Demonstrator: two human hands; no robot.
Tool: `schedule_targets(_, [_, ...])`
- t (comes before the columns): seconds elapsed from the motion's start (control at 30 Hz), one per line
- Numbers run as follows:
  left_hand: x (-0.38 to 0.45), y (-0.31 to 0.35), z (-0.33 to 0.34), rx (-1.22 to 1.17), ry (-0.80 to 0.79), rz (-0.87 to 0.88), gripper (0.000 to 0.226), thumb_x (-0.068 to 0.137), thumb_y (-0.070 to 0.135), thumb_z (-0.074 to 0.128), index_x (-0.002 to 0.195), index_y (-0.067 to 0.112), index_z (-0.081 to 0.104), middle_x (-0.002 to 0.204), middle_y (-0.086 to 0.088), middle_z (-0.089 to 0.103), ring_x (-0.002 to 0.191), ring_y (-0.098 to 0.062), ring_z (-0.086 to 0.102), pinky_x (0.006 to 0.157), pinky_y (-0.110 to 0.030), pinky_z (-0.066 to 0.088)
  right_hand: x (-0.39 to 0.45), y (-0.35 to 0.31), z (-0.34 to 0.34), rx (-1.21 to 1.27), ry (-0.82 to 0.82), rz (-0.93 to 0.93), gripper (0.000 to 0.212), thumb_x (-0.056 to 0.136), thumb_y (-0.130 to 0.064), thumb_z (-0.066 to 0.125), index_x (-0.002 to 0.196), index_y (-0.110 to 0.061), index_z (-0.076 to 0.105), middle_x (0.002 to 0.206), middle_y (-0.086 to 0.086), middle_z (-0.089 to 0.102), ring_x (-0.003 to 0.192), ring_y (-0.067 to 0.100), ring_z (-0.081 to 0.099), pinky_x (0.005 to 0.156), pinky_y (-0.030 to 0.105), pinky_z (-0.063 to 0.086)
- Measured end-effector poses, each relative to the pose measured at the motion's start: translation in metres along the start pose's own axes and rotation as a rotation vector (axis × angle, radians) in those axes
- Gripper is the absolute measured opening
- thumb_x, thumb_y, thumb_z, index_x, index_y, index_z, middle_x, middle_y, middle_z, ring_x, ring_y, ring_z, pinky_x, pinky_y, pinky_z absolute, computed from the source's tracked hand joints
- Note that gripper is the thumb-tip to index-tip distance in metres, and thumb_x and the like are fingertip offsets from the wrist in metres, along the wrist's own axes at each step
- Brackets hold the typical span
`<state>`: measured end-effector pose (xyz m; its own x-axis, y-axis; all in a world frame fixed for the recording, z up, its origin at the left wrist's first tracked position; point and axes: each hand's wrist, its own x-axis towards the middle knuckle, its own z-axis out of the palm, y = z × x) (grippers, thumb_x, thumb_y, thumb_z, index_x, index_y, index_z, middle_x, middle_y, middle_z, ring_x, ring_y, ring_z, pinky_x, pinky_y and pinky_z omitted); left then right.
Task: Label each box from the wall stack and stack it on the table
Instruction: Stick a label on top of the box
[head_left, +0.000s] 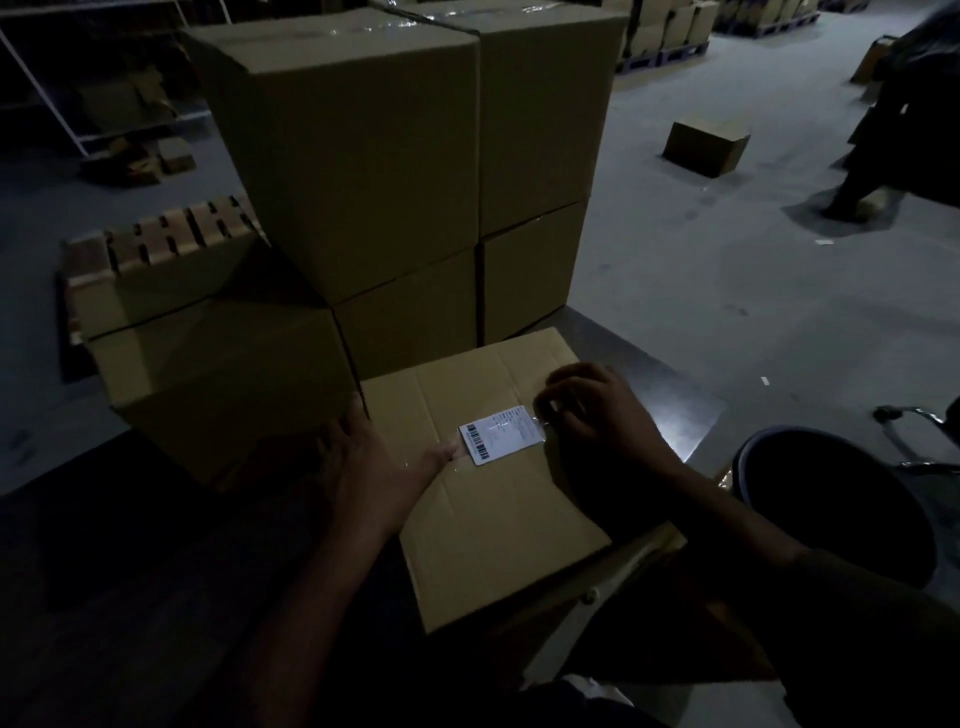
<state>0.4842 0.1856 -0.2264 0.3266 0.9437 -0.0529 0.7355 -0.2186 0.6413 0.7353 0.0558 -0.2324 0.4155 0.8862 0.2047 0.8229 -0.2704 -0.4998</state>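
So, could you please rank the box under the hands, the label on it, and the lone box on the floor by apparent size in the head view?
1. Box under the hands.
2. Floor box, though it is farther away, so true size against the first is unsure.
3. Label, plainly smallest.

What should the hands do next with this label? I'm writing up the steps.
Probably smooth the label flat onto the box: the left hand thumb pins its near end, while the right hand pinches its far edge, seemingly not fully pressed down.

White barcode label (496, 434) flat atop brown cardboard box (498, 519).
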Motion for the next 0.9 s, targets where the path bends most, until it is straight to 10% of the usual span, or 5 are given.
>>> schedule_targets(0.3, [0.014,0.032,0.026,0.146,0.009,0.22,0.147,0.046,0.105,0.054,0.163,0.025,0.016,0.173,-0.003,0.015,0.16,-0.024,0.007,0.123,-0.063,0.022,-0.009,-0.033,0.014,-0.046,0.059,0.079,0.033,0.089,-0.051,0.047,0.111,-0.041,0.069,0.132,-0.011,0.055,0.136,0.019,0.035,0.114,0.065,0.018])
schedule_targets(0.9, [0.009,0.019,0.023,0.065,0.036,0.286,0.127,0.059,0.085,0.072,0.161,0.032,0.018,0.171,0.002,0.021,0.158,-0.019,0.016,0.124,-0.057,0.024,0.016,-0.035,0.026,-0.128,0.03,0.096,0.017,0.097,-0.037,0.054,0.093,-0.031,0.069,0.128,-0.006,0.051,0.128,0.02,0.034,0.102,0.045,0.029])
